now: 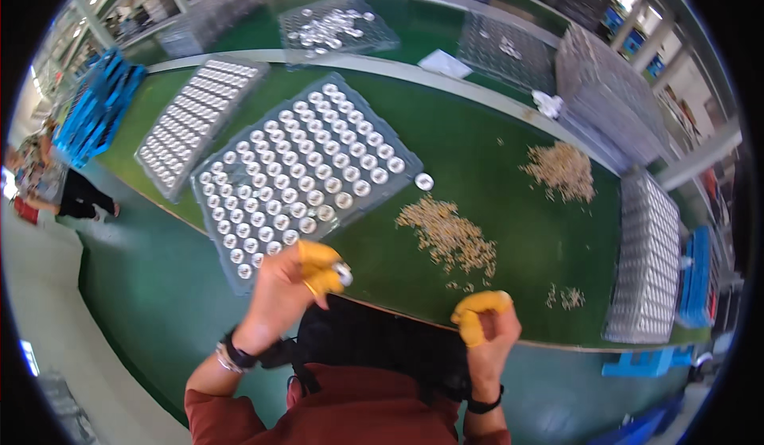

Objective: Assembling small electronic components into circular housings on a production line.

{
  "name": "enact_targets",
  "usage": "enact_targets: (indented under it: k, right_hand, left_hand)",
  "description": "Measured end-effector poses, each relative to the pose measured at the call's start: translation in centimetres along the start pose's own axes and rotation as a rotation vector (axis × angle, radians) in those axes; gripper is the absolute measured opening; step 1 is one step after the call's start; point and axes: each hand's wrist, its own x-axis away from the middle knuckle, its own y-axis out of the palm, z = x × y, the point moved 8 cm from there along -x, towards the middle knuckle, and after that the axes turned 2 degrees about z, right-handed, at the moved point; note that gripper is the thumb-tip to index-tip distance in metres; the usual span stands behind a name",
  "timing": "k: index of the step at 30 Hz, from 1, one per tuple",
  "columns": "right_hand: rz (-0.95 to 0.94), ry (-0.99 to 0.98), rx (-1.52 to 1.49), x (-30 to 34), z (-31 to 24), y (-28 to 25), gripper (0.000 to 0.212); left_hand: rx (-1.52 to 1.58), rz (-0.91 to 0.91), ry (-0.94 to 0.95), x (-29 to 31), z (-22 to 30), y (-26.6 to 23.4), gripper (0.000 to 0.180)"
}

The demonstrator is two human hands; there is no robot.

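My left hand, with yellow finger covers, pinches a small round white and silver part just past the table's front edge. It is close to the near corner of a clear plastic tray filled with rows of similar round parts. My right hand, also in yellow finger covers, is closed with fingertips together; whatever it may hold is too small to make out. Beyond it lies a loose pile of tiny brass-coloured pieces. A single round part sits on the green table beside the tray's right corner.
Another filled tray stands at the left, near blue crates. A second pile of tiny pieces and a small scatter lie to the right. Stacked trays line the right end. A person is at far left.
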Motion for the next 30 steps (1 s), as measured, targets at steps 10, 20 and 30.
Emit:
enact_targets:
  k: [10, 20, 30]
  right_hand:
    - [-0.182, 0.019, 0.001, 1.0, 1.5, 2.3, 0.014]
    - [-0.152, -0.012, 0.041, 1.6, 1.9, 2.2, 0.012]
    - [-0.183, -0.492, 0.507, 2.0, -1.3, 3.6, 0.023]
  left_hand:
    - [0.308, -0.286, -0.212, 2.4, -4.2, 10.0, 0.018]
    - [0.34, -0.269, -0.221, 2.9, -4.5, 10.6, 0.016]
    - [0.231, -0.268, -0.129, 2.8, -5.2, 10.2, 0.017]
